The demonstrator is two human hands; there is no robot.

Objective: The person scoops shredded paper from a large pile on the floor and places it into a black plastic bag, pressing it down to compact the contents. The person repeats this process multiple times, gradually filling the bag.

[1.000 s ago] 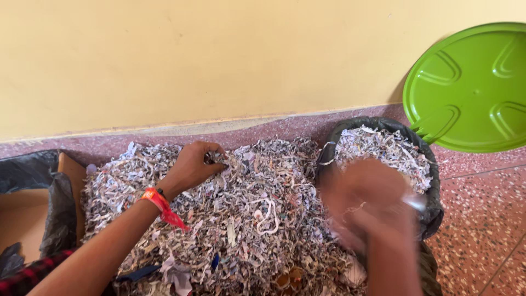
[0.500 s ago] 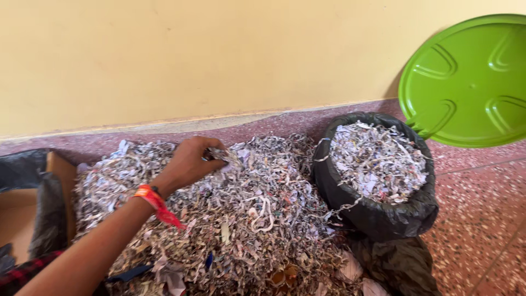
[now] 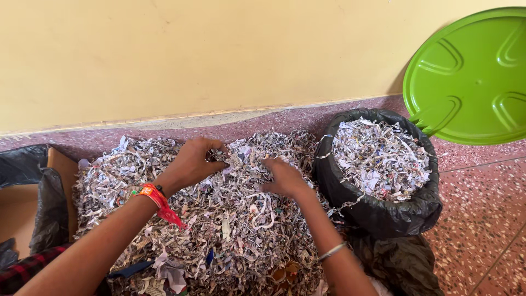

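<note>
left hand (image 3: 193, 163) grip closed on a pinch of shredded paper (image 3: 219, 219), heaped on the floor | right hand (image 3: 283, 177) fingers curled into shreds, hold unclear | best gather deep, compact handfuls | black bag (image 3: 383, 211) just right, nearly full

A round green lid (image 3: 472, 74) leans against the yellow wall (image 3: 219, 55), and the speckled reddish floor (image 3: 482, 219) runs below this wall. To the far left of the lid, a brown cardboard box (image 3: 16, 211) holds black plastic (image 3: 50, 211)
</note>
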